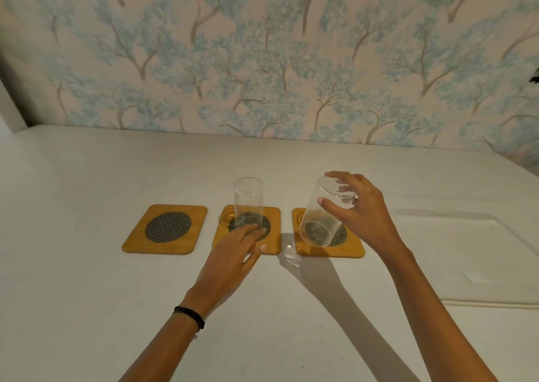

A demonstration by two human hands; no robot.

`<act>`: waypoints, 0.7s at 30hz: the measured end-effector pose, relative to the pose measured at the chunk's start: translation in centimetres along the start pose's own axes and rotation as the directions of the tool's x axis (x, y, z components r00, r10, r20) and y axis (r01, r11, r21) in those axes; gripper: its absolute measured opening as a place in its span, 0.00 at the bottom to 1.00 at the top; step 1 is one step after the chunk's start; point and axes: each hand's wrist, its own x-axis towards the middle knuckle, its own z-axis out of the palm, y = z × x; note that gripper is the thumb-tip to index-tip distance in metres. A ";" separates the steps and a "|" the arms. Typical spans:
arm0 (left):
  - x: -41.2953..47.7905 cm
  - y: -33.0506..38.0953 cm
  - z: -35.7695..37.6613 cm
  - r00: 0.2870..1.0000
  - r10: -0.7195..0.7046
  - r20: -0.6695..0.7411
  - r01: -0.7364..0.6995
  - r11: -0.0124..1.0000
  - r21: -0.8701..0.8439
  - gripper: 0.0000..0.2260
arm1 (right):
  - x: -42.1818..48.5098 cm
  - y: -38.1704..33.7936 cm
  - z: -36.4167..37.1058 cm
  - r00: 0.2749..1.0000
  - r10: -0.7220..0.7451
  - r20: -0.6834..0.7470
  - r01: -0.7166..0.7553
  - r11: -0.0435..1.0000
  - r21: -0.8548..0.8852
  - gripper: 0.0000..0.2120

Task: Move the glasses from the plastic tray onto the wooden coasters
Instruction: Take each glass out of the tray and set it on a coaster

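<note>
Three wooden coasters with dark mesh centres lie in a row on the white table. The left coaster [164,230] is bare. A clear glass [248,201] stands upright on the middle coaster [274,215]. My left hand [233,250] rests flat at that coaster's front edge, fingers spread, fingertips near the glass's base, holding nothing. My right hand [361,209] grips a second clear glass [320,218] by its upper end. This glass is tilted, its lower end just over the right coaster [354,250]. The clear plastic tray [466,265] lies to the right and holds no glasses.
A wall with blue tree-patterned wallpaper [262,60] runs along the table's far edge. A white vertical surface [8,110] stands at the far left. The white tabletop [87,308] stretches in front of the coasters.
</note>
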 end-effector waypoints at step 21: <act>-5.2 -16.1 -10.8 0.936 -0.336 -0.103 0.350 0.915 0.202 0.19 | 2.1 -7.4 14.2 0.980 -0.064 0.190 0.039 0.991 0.129 0.24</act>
